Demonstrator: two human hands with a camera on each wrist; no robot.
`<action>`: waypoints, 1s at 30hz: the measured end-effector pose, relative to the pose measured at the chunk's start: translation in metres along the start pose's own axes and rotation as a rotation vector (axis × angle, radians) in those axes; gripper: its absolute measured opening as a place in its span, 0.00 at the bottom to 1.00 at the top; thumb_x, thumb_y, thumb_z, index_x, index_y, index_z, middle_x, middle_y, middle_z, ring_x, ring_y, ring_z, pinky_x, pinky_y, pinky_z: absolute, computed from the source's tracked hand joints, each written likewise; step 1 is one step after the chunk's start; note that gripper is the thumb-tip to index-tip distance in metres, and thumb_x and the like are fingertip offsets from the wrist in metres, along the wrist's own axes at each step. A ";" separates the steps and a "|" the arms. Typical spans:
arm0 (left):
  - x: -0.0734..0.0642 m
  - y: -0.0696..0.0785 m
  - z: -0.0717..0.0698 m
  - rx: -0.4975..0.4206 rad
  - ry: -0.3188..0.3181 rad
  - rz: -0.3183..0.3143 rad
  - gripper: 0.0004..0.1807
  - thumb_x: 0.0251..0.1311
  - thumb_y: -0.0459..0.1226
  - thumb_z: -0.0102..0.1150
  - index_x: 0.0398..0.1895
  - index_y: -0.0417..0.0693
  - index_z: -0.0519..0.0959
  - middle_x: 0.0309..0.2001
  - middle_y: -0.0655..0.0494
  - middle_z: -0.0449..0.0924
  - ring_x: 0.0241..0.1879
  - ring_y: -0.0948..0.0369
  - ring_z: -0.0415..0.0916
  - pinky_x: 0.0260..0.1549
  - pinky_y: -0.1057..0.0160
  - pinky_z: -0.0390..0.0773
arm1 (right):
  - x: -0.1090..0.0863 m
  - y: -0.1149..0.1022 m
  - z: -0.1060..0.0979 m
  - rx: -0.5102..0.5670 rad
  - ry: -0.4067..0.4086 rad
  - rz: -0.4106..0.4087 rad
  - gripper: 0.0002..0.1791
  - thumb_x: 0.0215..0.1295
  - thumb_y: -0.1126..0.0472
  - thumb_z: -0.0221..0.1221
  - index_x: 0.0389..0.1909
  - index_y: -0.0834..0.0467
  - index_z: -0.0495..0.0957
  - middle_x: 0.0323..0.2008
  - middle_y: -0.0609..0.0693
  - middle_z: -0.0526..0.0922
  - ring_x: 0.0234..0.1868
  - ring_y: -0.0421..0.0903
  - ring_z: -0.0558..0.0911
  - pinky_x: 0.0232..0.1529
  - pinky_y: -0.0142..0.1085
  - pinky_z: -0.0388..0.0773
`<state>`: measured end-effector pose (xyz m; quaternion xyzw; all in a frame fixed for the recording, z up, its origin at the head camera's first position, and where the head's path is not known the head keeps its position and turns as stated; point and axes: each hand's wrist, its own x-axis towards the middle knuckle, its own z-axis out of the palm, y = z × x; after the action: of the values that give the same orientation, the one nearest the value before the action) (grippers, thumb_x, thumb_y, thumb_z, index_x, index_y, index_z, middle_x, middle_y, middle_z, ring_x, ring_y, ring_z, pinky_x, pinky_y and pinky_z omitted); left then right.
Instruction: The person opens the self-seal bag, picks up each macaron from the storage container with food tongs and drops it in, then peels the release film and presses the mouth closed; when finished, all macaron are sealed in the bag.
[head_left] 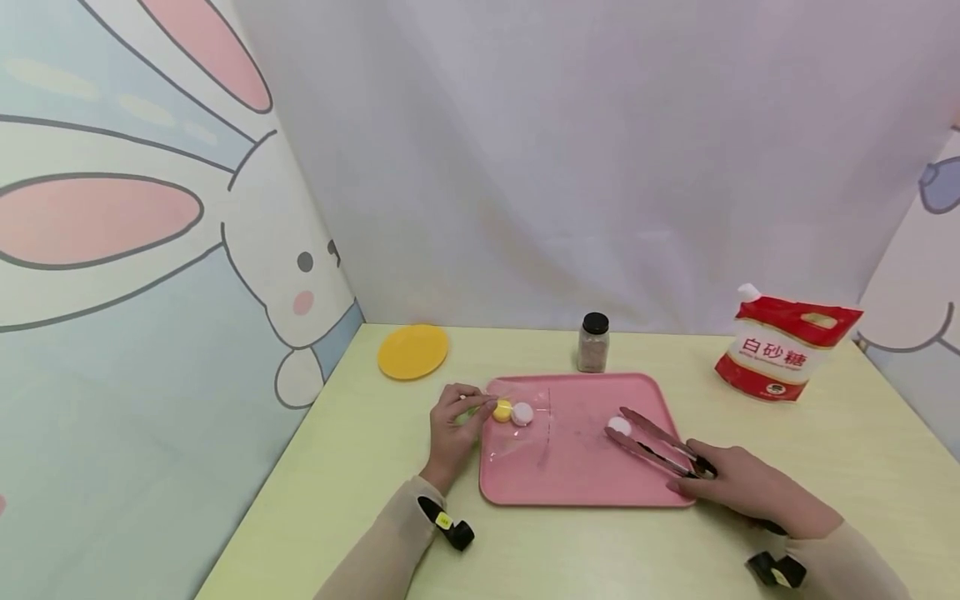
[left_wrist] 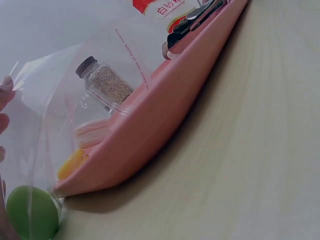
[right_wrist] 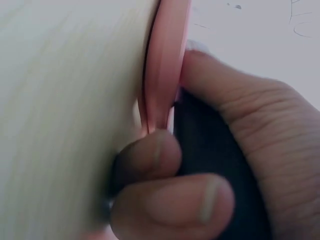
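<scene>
My left hand (head_left: 456, 425) pinches the edge of a clear plastic bag (head_left: 536, 442) over the left end of a pink tray (head_left: 592, 487). A yellow macaron (head_left: 502, 410) and a pale pink macaron (head_left: 522, 414) show through the film. Close by the left fingers is a green macaron (left_wrist: 32, 212), partly covered in the head view. With my right hand (head_left: 750, 483) I grip black-handled tongs (head_left: 637, 446). Their tips lie on either side of a whitish macaron (head_left: 618, 425) over the tray's right half.
Behind the tray stands a black-lidded jar (head_left: 593, 346) with grainy contents. A yellow disc (head_left: 412, 352) lies at the back left. At the back right stands a red and white sugar bag (head_left: 780, 346). Walls border the table's back and sides.
</scene>
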<state>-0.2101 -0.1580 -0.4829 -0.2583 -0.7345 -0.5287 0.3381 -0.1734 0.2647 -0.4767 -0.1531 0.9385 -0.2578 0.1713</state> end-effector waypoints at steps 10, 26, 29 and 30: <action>-0.001 0.000 -0.002 0.000 -0.002 -0.012 0.06 0.55 0.23 0.70 0.36 0.35 0.88 0.35 0.44 0.79 0.40 0.48 0.73 0.42 0.63 0.72 | 0.003 0.005 0.001 0.094 -0.017 -0.034 0.22 0.67 0.38 0.61 0.47 0.50 0.73 0.24 0.47 0.71 0.16 0.42 0.72 0.16 0.35 0.68; -0.001 -0.001 0.000 -0.009 -0.001 0.007 0.06 0.54 0.23 0.71 0.36 0.34 0.88 0.35 0.43 0.79 0.39 0.48 0.73 0.42 0.65 0.72 | 0.004 0.013 -0.001 0.090 0.017 -0.145 0.13 0.70 0.42 0.60 0.44 0.46 0.74 0.25 0.43 0.71 0.24 0.37 0.71 0.23 0.32 0.65; -0.001 -0.001 0.000 -0.011 -0.001 0.005 0.06 0.54 0.23 0.71 0.36 0.34 0.88 0.35 0.43 0.79 0.40 0.48 0.73 0.42 0.64 0.73 | 0.004 0.015 -0.001 0.114 0.007 -0.136 0.13 0.70 0.42 0.60 0.44 0.46 0.75 0.25 0.44 0.71 0.24 0.38 0.72 0.22 0.32 0.65; -0.001 -0.001 0.000 -0.013 -0.002 0.006 0.06 0.54 0.23 0.70 0.36 0.34 0.88 0.35 0.43 0.79 0.40 0.48 0.73 0.42 0.64 0.73 | 0.004 0.016 -0.001 0.126 -0.001 -0.130 0.13 0.71 0.43 0.59 0.45 0.47 0.75 0.26 0.45 0.72 0.24 0.39 0.72 0.22 0.33 0.65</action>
<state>-0.2102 -0.1586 -0.4843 -0.2631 -0.7307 -0.5321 0.3372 -0.1806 0.2770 -0.4851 -0.2029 0.9083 -0.3269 0.1642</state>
